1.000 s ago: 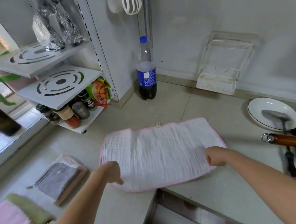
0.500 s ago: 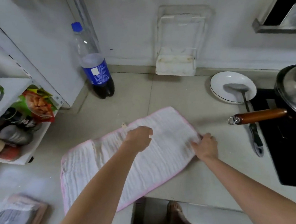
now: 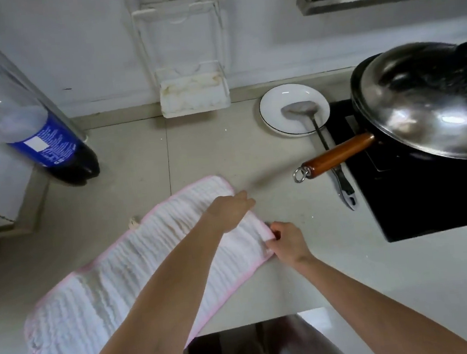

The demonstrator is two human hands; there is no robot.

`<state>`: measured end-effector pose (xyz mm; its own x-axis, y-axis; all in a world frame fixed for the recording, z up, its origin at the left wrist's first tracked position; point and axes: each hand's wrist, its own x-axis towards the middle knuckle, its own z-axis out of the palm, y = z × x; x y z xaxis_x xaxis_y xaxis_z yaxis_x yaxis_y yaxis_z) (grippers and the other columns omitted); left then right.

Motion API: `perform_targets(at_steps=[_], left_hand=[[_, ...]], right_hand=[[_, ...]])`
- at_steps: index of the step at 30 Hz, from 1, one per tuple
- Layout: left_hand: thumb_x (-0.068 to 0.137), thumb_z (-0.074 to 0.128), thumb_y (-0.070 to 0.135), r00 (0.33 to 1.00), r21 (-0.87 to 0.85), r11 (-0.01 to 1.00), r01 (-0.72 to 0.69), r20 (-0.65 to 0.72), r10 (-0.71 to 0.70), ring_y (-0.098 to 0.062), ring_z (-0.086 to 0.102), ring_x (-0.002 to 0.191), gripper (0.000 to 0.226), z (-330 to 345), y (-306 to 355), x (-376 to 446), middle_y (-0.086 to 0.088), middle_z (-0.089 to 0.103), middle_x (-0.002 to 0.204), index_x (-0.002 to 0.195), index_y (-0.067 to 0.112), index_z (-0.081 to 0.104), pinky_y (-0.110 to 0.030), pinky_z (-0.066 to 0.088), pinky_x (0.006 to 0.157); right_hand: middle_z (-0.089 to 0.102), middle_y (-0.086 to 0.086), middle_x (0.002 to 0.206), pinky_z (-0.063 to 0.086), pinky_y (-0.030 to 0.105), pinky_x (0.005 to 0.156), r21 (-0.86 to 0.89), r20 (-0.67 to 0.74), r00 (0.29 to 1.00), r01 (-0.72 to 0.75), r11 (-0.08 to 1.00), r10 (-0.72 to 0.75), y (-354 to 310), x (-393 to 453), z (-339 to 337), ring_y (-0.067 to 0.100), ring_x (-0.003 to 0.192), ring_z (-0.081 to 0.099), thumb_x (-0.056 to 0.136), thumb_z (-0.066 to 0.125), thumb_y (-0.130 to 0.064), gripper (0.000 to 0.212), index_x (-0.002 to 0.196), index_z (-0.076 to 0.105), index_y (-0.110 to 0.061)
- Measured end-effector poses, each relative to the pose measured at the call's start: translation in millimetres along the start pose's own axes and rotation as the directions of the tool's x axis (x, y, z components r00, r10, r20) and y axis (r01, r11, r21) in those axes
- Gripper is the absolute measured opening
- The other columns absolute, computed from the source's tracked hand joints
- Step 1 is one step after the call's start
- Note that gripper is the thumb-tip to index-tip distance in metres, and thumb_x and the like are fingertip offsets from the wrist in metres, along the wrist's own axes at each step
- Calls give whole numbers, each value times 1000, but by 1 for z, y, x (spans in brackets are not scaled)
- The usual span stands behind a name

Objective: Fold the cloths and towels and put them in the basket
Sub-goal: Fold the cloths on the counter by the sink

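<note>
Pale kitchen table (image 3: 337,267) fills my view, with the pink-edged white cloth (image 3: 109,291) lying flat across its near left. My left hand (image 3: 230,210) rests on the cloth's far end, fingers straight; my right hand (image 3: 286,240) pinches the right corner with curled fingers.

The only print in sight is on the blue label of the cola bottle (image 3: 41,145) standing at the left by the wall. It carries a white patch and rows of small white lettering (far too blurred to make out a single word or brand). Nothing else on the counter shows any text, number or sign.
</note>
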<state>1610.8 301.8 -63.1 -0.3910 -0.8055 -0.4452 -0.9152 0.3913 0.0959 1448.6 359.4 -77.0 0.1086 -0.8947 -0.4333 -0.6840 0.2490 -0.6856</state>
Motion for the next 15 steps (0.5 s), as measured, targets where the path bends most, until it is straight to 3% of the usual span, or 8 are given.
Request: perform_targets(at_steps=[4, 7, 10, 12, 15], left_hand=[[92, 47, 0, 1000, 186, 982, 23, 3, -24, -27, 61, 91, 24, -5, 5, -3, -10, 50, 118, 113, 7, 56, -32, 40, 67], [93, 51, 6, 997, 217, 974, 72, -36, -66, -26, 63, 86, 18, -6, -3, -8, -8, 48, 120, 108, 8, 60, -31, 41, 65], [90, 47, -3, 983, 82, 984, 160, -100, -151, -23, 61, 88, 23, -10, -13, -15, -7, 53, 115, 109, 7, 55, -29, 41, 68], [91, 46, -2, 966, -10, 977, 212, -152, -211, -23, 59, 92, 21, -19, -21, -22, -8, 55, 112, 109, 7, 52, -28, 40, 72], [88, 48, 2, 936, -69, 971, 229, -257, -239, -27, 59, 94, 22, -35, -27, -37, -7, 55, 110, 108, 9, 51, -34, 43, 74]], right_hand=[[57, -2, 71, 35, 10, 45, -79, 8, 1000, 14, 997, -13, 6, -9, -2, 16, 67, 53, 77, 56, 5, 25, 69, 56, -19], [56, -4, 81, 33, 8, 50, -104, -2, 1000, 22, 994, -23, 7, -17, -3, 14, 73, 54, 81, 56, 3, 21, 86, 58, -17], [52, -8, 79, 37, 10, 51, -141, 15, 1000, 18, 990, -16, 8, -29, 0, 7, 70, 53, 84, 59, -1, 27, 79, 44, -22], [47, -11, 72, 32, 11, 49, -160, 17, 1000, 29, 987, -26, 5, -37, 3, 1, 62, 46, 84, 59, -3, 34, 71, 37, -26], [49, -6, 69, 34, 16, 50, -146, -19, 995, 94, 985, -98, -10, -44, 10, 9, 60, 47, 84, 58, -8, 21, 74, 42, -19]])
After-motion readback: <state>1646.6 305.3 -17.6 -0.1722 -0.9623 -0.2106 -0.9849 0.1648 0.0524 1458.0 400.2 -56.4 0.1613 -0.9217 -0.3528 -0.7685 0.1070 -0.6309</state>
